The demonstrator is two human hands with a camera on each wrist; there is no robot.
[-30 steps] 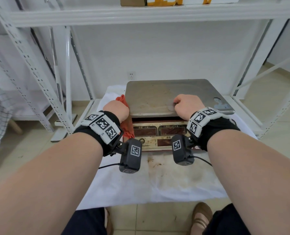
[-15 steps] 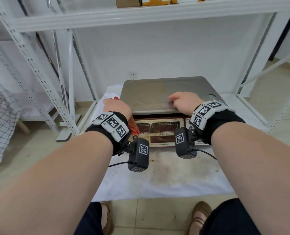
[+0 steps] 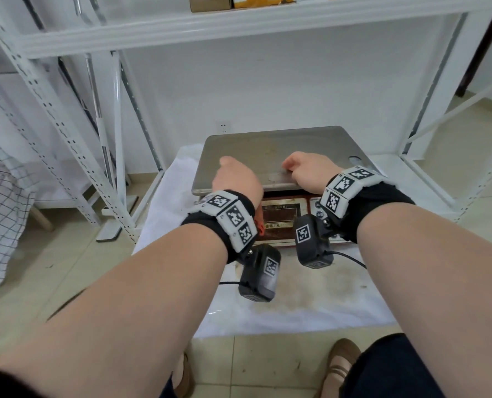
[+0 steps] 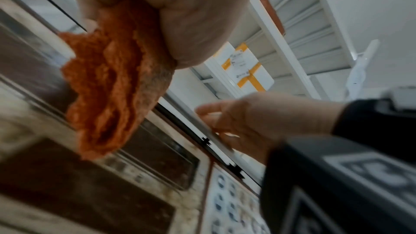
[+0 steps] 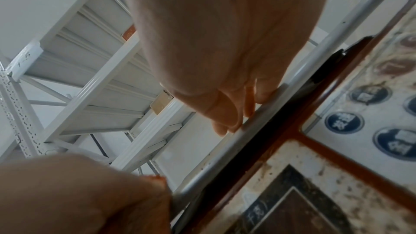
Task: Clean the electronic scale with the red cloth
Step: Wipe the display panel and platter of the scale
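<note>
1. Head view: the left hand (image 3: 237, 179) has moved from the scale's left edge, where it was a second ago, to the front left corner of the metal pan. It is fisted round the red cloth (image 3: 259, 226), of which only a scrap shows below the wrist. The right hand (image 3: 308, 170) has stayed on the front rim of the scale (image 3: 273, 150), fingers curled onto it. The scale stands on a white sheet (image 3: 296, 308), stained in front, spread over the low surface. Judged from this, side wiping has given way to the pan or front panel, and the grimy display suggests much cleaning remains.

2. Left wrist view: the cloth (image 4: 112, 81) hangs bunched from the clenched left hand (image 4: 180, 15), just above the dirty display windows (image 4: 157, 157); whether it touches them cannot be told. The right hand (image 4: 258, 122) grips the pan rim beyond.

3. Right wrist view: the right fingers (image 5: 227, 113) press on the pan's edge (image 5: 258, 122), steadying it. Below lie the stained panel and blue keys (image 5: 344, 122).

4. Containers: boxes (image 3: 210, 2) sit on the shelf above; their contents are not visible.
</note>
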